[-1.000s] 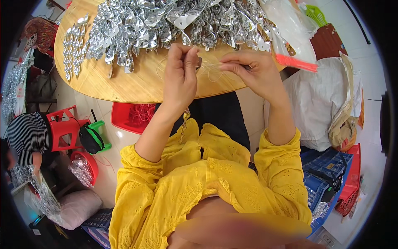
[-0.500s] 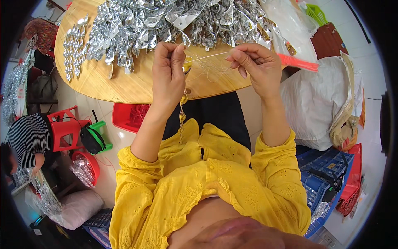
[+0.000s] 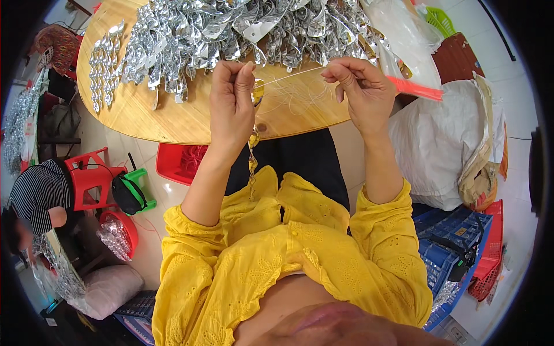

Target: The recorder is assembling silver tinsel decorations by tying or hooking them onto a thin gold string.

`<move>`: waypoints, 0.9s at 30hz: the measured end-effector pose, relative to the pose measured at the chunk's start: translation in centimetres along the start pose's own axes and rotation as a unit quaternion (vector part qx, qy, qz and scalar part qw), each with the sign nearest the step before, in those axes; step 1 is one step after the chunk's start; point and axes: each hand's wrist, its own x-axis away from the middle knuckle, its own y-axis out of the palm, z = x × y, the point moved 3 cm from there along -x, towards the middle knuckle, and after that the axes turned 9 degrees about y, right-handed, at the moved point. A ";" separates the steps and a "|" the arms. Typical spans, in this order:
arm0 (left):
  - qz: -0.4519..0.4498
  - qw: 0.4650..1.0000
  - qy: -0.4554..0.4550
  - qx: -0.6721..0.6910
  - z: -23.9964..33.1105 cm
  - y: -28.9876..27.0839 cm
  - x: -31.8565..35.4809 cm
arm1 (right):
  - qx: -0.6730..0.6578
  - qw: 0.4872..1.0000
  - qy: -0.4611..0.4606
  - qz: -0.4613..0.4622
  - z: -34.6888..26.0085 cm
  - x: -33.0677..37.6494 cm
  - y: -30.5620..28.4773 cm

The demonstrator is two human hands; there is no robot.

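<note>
My left hand (image 3: 232,104) is closed in a pinch over the table's near edge, holding one end of a taut stretch of thin white thread (image 3: 291,76). My right hand (image 3: 365,92) pinches the thread farther right, thumb against the index finger. Below my left hand hangs a shiny twisted spiral strip (image 3: 253,155), reflecting yellow, its lower end over my lap. Its upper end is partly hidden by the fingers. Loose loops of clear thread (image 3: 300,95) lie on the wood between both hands. Beyond them spreads a heap of silver twisted spirals (image 3: 213,40).
The round wooden table (image 3: 193,124) fills the top. Orange-red strands (image 3: 418,89) stick out beside my right hand. A white sack (image 3: 444,138) and blue crates (image 3: 450,230) stand at right. A red bin (image 3: 167,164) sits below the table; a co-worker in stripes (image 3: 40,187) bends at left.
My right hand has shifted slightly right and my left hand slightly left, with the thread stretched between them. The co-worker at left has moved an arm and leaned a little.
</note>
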 end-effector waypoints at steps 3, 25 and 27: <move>-0.003 1.000 -0.002 -0.007 0.1 0.0 0.0 | -0.018 0.999 0.027 -0.002 0.0 -0.1 -0.1; -0.163 0.976 0.091 -0.114 2.8 2.2 -1.1 | 0.147 0.953 -0.189 -0.184 -3.3 -2.2 1.7; -0.170 0.965 0.128 -0.150 2.9 2.2 -1.3 | 0.150 0.954 -0.187 -0.181 -3.3 -2.3 1.7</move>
